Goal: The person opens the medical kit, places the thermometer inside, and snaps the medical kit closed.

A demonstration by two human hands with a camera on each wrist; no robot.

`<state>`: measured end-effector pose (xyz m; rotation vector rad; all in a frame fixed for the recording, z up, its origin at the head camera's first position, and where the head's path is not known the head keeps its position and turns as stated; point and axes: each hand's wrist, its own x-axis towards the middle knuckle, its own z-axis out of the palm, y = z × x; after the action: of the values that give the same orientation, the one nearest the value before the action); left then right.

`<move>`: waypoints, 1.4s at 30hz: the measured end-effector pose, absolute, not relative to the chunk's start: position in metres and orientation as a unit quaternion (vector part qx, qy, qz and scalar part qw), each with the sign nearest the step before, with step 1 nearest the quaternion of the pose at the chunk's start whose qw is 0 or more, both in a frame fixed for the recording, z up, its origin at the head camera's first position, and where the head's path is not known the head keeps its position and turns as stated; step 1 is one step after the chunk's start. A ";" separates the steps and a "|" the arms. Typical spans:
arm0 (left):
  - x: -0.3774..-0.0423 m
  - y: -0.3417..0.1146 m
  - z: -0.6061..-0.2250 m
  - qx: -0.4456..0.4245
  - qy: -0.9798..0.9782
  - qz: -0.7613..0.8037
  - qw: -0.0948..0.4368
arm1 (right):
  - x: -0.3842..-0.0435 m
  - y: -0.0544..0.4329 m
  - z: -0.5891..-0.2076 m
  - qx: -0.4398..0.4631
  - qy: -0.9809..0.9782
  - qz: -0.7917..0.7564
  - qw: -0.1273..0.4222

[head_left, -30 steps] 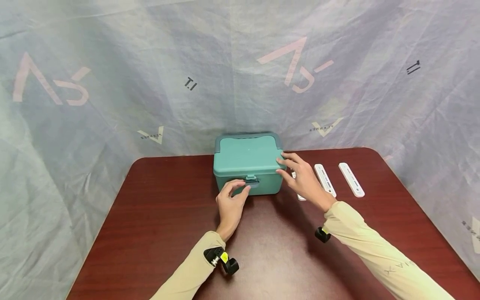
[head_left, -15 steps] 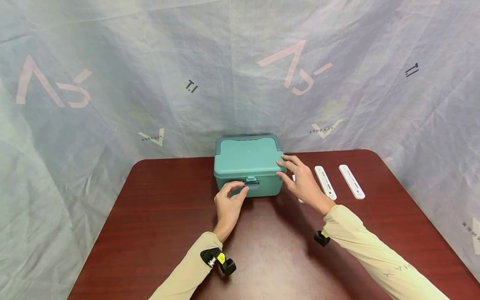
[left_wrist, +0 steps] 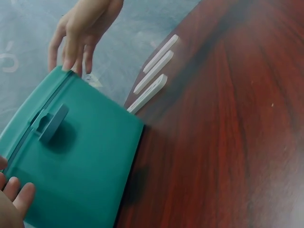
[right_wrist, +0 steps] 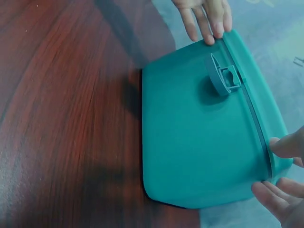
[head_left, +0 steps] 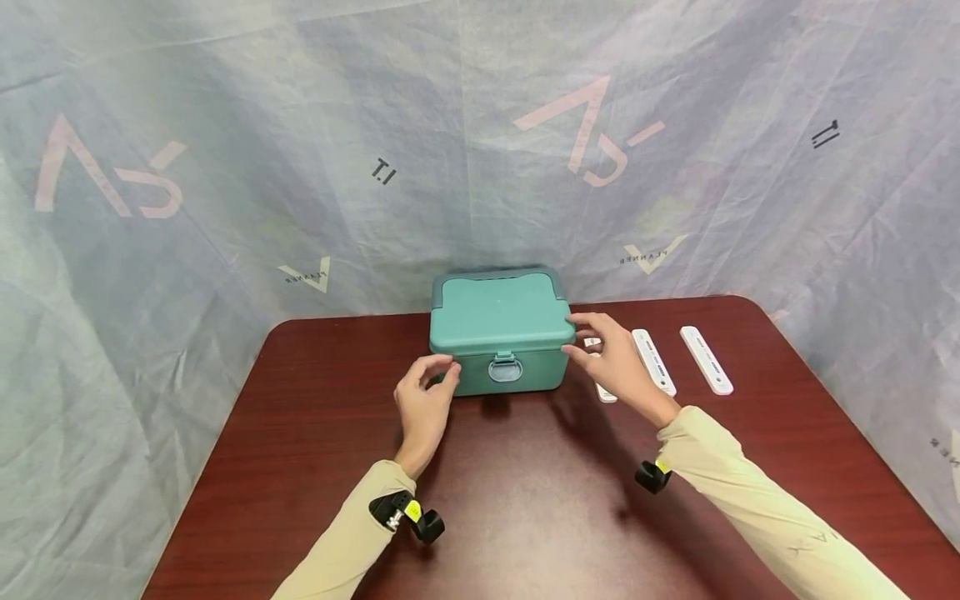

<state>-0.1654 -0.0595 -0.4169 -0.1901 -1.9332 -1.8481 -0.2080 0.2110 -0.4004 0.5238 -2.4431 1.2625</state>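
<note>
A teal lidded box (head_left: 501,312) stands at the back of the table, its lid down on the body. On its front the latch (head_left: 506,369) sticks outward, as the left wrist view shows from the side. My left hand (head_left: 422,404) is at the left front corner, fingertips at the lid's edge. At the opposite corner my right hand (head_left: 617,360) has its thumb by the lid's rim (right_wrist: 266,118) and its other fingers spread along the box's right end. Both hands' fingers look loose, touching the box lightly.
Slim white sticks with printed marks lie right of the box: a near one (head_left: 606,388) partly behind my right hand, a middle one (head_left: 654,363) and an outer one (head_left: 706,360). A grey cloth (head_left: 375,225) hangs close behind the reddish-brown table (head_left: 315,433).
My left hand has left the latch and moved left to the box's left front corner. The latch shows uncovered now. My right hand has shifted slightly to the right at its corner.
</note>
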 end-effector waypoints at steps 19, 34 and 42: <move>-0.185 -0.091 -0.418 -0.096 -0.685 -0.685 0.229 | -0.215 0.216 -0.402 0.152 -0.818 0.543 0.119; -0.197 -0.091 -0.414 -0.146 -0.698 -0.675 0.191 | -0.217 0.216 -0.401 0.119 -0.827 0.544 0.080; -0.195 -0.091 -0.409 -0.144 -0.713 -0.654 0.207 | -0.217 0.212 -0.400 0.108 -0.841 0.522 0.094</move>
<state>-0.1948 -0.0905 -0.4088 -0.3997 -1.9854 -1.8217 -0.2172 0.2124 -0.4004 0.3197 -2.4944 1.5474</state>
